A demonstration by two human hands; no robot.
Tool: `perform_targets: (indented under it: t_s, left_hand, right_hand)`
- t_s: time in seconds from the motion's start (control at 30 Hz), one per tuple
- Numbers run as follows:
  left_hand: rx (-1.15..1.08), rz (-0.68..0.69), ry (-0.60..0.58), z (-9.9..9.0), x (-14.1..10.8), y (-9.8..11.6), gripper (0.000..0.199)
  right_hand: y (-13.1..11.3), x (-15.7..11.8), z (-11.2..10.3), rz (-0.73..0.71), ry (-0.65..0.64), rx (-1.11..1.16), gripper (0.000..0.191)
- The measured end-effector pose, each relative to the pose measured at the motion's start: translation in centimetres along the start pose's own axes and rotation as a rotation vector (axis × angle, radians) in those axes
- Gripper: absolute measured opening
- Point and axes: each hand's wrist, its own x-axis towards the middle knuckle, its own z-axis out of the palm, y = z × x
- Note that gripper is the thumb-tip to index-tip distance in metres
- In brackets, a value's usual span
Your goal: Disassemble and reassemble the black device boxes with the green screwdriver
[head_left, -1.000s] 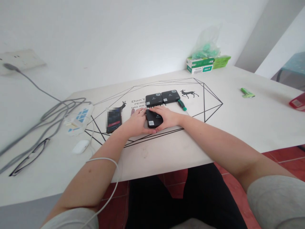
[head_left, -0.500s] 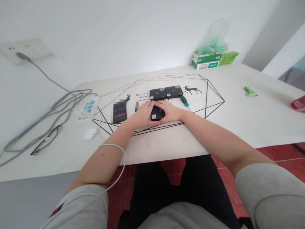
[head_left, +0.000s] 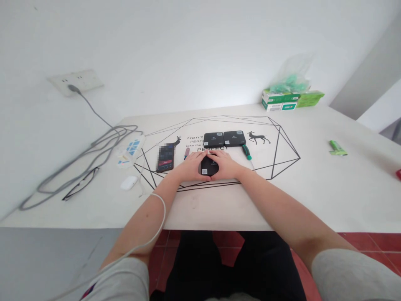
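A small flat black square box with a white label in one corner lies on the table in front of me. My left hand grips its left side and my right hand its right side. The fingertips meet at the far edge and the thumbs at the near edge, covering parts of the box. Two similar black boxes, a left one and a right one, lie side by side just beyond. A green-and-black screwdriver is right of my right hand; another screwdriver handle shows beside my left hand.
Left of my hands lie a phone, a white earphone case, glasses, a power strip and a coiled grey cable. Green-and-white boxes under a plastic bag stand at the back right. A green item lies right.
The camera view has shifted, so the whole scene sits lower and slightly to the right. Both hands stay around the same black box, with no clear change of hold.
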Motion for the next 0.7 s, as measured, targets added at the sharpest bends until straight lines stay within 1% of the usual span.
perform_targets:
  t_s: [0.07,0.2,0.27,0.33,0.4,0.47,0.53,0.63,0.7]
  left_hand:
    - [-0.010,-0.001,0.008,0.0,-0.1,0.0,0.128]
    - [-0.034,-0.006,0.046,-0.3,-0.4,0.2,0.128]
    - [-0.045,-0.014,0.063,-0.5,-0.7,0.3,0.126]
    - [-0.060,-0.054,0.073,-0.7,-1.0,0.2,0.123]
    - [-0.080,-0.126,0.090,-1.0,-1.3,0.0,0.119]
    - [-0.100,-0.178,0.131,-1.3,-1.6,-0.3,0.112]
    - [-0.114,-0.187,0.190,-1.7,-1.8,-0.6,0.105]
    - [-0.126,-0.223,0.286,-2.5,-2.0,-1.3,0.098]
    - [-0.175,-0.267,0.374,-3.0,-1.9,-1.9,0.096]
  right_hand:
    - [-0.3,-0.2,0.0,0.011,0.002,0.002,0.118]
    - [-0.8,-0.6,0.4,0.028,0.049,0.040,0.109]
    - [-0.9,-0.6,0.8,0.059,0.062,0.078,0.107]
    - [-0.9,-0.6,1.0,0.092,0.051,0.108,0.107]
    - [-0.7,-0.6,1.1,0.121,0.036,0.123,0.107]
    - [-0.4,-0.5,1.2,0.151,0.048,0.137,0.103]
    - [0.0,-0.4,1.1,0.166,0.080,0.157,0.094]
    - [0.8,-0.2,0.9,0.132,0.117,0.185,0.076]
    - [1.4,0.0,0.7,0.111,0.136,0.204,0.062]
